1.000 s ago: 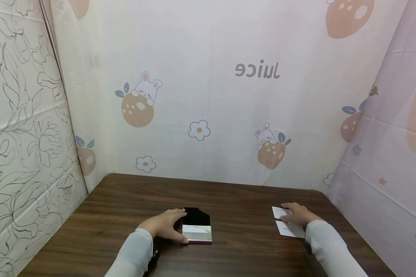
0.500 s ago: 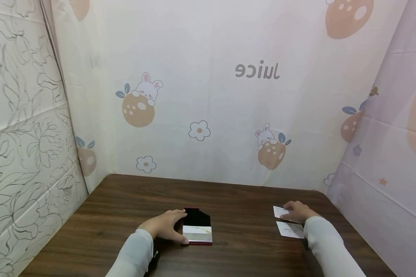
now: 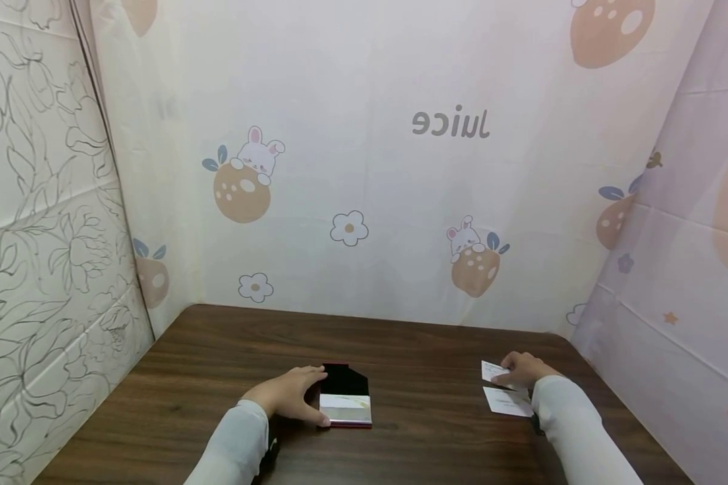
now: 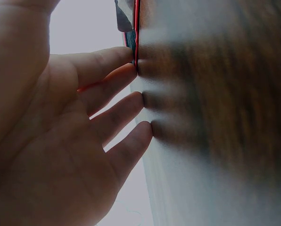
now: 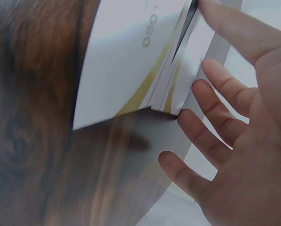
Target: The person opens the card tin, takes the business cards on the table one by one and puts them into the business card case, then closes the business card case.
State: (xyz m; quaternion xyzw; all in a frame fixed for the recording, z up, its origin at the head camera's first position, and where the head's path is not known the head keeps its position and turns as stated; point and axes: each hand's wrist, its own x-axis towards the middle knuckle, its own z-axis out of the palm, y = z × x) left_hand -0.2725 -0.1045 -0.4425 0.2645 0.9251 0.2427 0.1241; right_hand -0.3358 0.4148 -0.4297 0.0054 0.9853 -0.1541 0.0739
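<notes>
Left of centre on the table lies an open black-and-red card case, with white cards in its near half. My left hand holds the case by its left side, thumb at the near corner and index finger at the far one. In the left wrist view, the other fingertips rest on the tabletop beside the red edge. At the right, two white business cards lie one behind the other. My right hand grips the far card between thumb and fingers. The near card, marked LOGO, lies flat, partly beside my wrist.
Dark wood-grain table lies beneath everything. A printed curtain rises behind its far edge, with more patterned sheets along the left and right sides.
My right hand has shifted slightly away and to the right with the far card, widening the gap to the near card. My left hand and the case stay put.
</notes>
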